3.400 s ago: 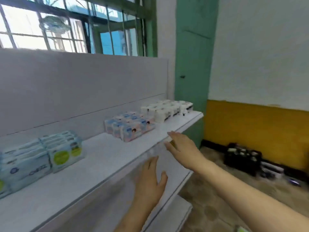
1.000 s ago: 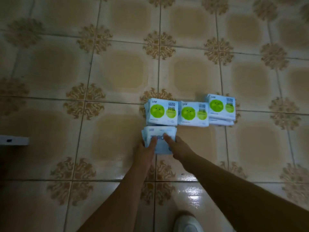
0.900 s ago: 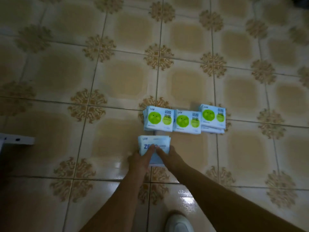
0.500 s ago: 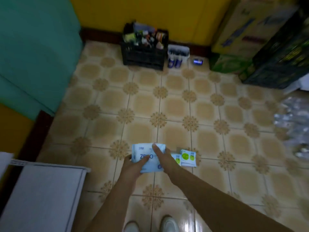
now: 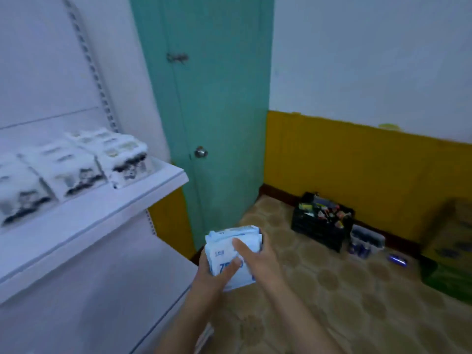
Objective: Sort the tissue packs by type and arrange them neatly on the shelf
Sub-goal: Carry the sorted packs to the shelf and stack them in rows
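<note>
A small stack of light-blue tissue packs [image 5: 222, 242] with blue lettering is held in front of me at waist height. My left hand [image 5: 214, 273] grips it from below and the left, thumb on its front. My right hand [image 5: 258, 259] clasps its right side, the index finger lying across the front. The white shelf [image 5: 107, 213] stands to the left, its upper board carrying rows of white tissue packs [image 5: 84, 162] with dark print near the right end. The stack is to the right of and below that board.
A lower white shelf board [image 5: 107, 302] sits under the upper one. Behind are a teal door [image 5: 219, 111], a yellow-and-white wall, a black crate of bottles [image 5: 323, 221], a small clear box [image 5: 365, 241] and cardboard cartons [image 5: 449, 249] on the tiled floor.
Both hands picked the blue packs up off the floor and raised them. My view swung from the floor and the green-dot packs up toward the shelf and door.
</note>
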